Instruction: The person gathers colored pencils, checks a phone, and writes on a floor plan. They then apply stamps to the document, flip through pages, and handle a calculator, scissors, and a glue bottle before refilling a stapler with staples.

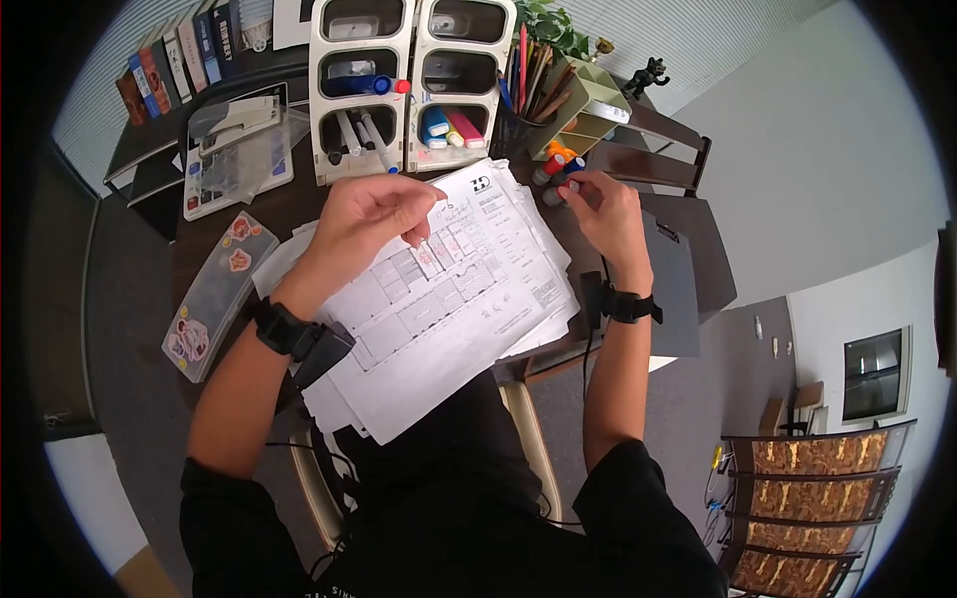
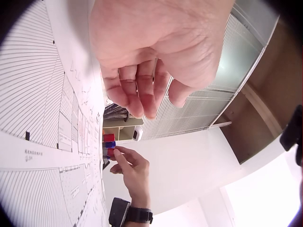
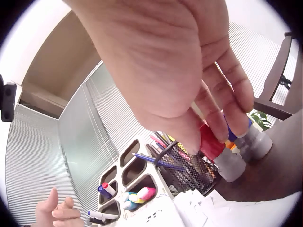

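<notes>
My left hand [image 1: 374, 221] hovers over a stack of printed plan sheets [image 1: 439, 329], its fingers loosely bent and holding nothing; the left wrist view shows the same hand [image 2: 154, 52] from the palm side. At the desk's right part, my right hand [image 1: 610, 214] pinches the red cap [image 3: 211, 142] of a small bottle with a grey translucent body [image 3: 230, 166] between thumb and fingers. A blue-capped bottle [image 3: 256, 143] stands close beside it. Another red-capped bottle [image 1: 548, 169] is just behind in the head view.
A white organizer [image 1: 407, 100] with pens and highlighters stands behind the papers. Right of it are a mesh pencil cup [image 1: 520, 128] and a green holder [image 1: 588, 105]. A stickered case [image 1: 219, 294] and a clear folder [image 1: 239, 149] lie at left. A dark flat item [image 1: 673, 289] lies at right.
</notes>
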Available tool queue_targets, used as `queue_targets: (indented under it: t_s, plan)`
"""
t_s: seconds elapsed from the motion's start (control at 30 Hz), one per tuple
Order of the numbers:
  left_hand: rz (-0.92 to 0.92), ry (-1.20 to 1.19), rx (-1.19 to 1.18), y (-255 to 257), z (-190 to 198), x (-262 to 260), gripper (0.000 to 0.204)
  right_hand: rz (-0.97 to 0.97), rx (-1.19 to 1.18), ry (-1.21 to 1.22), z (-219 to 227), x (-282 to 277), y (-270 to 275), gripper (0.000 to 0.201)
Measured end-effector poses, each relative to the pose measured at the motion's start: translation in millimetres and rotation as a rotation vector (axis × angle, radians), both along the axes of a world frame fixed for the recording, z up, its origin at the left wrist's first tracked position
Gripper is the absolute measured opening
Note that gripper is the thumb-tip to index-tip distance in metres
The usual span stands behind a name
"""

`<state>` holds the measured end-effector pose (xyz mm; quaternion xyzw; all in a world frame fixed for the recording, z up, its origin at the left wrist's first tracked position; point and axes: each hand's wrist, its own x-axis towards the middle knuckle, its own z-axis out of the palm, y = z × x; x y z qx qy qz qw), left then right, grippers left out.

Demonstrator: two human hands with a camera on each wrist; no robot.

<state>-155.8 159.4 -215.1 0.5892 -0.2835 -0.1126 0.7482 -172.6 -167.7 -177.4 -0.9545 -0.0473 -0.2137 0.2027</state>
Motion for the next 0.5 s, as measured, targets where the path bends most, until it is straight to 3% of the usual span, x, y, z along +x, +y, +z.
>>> queue_targets:
  t_s: [0.13, 0.3, 0.5]
  plan:
    - [-0.005, -0.008, -0.001, 0, 0, 0, 0.025, 0.018, -0.075, -0.031, -5, 6, 5, 0.027]
    - [-0.012, 0.035, -0.011, 2, 1, 1, 0.026, -0.138, -0.027, -0.013, 9, -3, -1, 0.031]
    - [-0.019, 0.04, -0.021, 0, -1, 1, 0.025, -0.171, -0.047, 0.012, 0, -1, -21, 0.03]
